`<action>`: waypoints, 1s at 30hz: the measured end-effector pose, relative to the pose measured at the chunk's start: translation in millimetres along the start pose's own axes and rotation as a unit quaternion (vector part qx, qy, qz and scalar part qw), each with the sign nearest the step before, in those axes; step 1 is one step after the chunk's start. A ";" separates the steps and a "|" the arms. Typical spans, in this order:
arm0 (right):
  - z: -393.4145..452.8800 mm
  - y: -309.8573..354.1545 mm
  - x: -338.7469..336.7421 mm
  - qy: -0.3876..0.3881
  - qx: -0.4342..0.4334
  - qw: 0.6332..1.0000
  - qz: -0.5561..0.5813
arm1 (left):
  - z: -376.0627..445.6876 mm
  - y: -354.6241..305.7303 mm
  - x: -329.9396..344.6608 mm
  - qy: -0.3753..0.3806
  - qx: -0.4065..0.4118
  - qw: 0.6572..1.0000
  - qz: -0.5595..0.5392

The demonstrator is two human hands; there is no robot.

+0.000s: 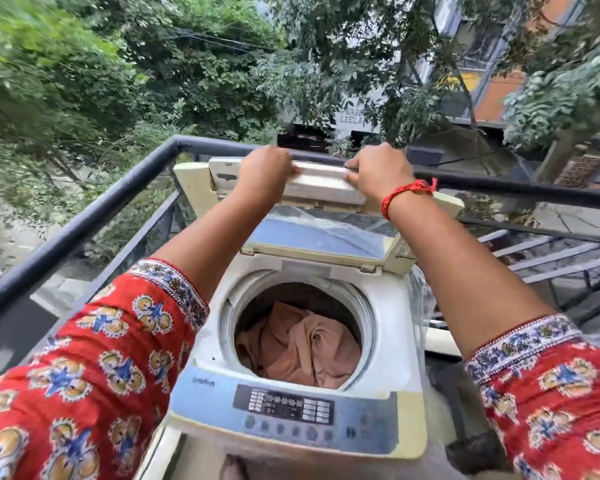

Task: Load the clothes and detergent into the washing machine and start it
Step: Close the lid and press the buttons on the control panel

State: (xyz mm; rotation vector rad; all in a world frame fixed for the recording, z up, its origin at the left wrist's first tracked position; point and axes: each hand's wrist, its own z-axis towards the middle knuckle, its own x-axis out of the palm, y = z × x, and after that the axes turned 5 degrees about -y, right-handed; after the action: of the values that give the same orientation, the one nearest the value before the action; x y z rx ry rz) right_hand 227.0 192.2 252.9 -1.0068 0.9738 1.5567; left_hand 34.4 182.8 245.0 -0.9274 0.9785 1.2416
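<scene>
Both arms are stretched out over the washing machine point(388, 327) on the balcony; the left hand point(267, 169) and right hand point(378, 173) each grip the top edge of the folded-up lid point(321, 216), fingers curled over it. Peach-coloured clothes point(302, 344) lie bunched in the open drum, above the control panel point(284, 408).

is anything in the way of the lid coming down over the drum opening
Nothing visible blocks it. Both hands, left hand and right hand, grip the top edge of the folded-up lid. The peach clothes lie low inside the drum, below the rim of the washing machine, and nothing rests on that rim.
</scene>
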 end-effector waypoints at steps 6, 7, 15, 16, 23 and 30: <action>-32.3 -12.2 -10.9 0.035 -0.093 0.994 0.047 | -39.7 -7.2 -7.3 -0.005 -0.006 0.998 0.061; -39.4 -13.3 -11.9 0.048 -0.103 0.992 0.060 | -48.1 -6.9 -7.6 -0.002 0.002 0.997 0.076; -121.4 -12.9 22.7 0.117 -0.189 0.967 0.124 | -119.7 16.2 5.9 0.088 0.087 0.990 0.064; -131.9 -12.9 29.9 0.129 -0.199 0.962 0.133 | -128.7 21.6 13.3 0.104 0.088 0.990 0.046; -206.0 -11.5 80.3 0.066 -0.275 0.944 0.173 | -194.6 33.3 59.9 0.183 0.104 0.978 0.006; -263.4 -4.6 141.7 0.177 -0.255 0.935 0.169 | -260.5 27.5 104.8 0.246 0.090 0.965 -0.029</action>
State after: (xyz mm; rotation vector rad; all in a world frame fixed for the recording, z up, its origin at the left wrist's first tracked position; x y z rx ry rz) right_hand 244.8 -9.5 32.7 -1.5881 1.0482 2.0220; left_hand -8.2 -27.4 61.7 -1.1360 1.4175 0.8669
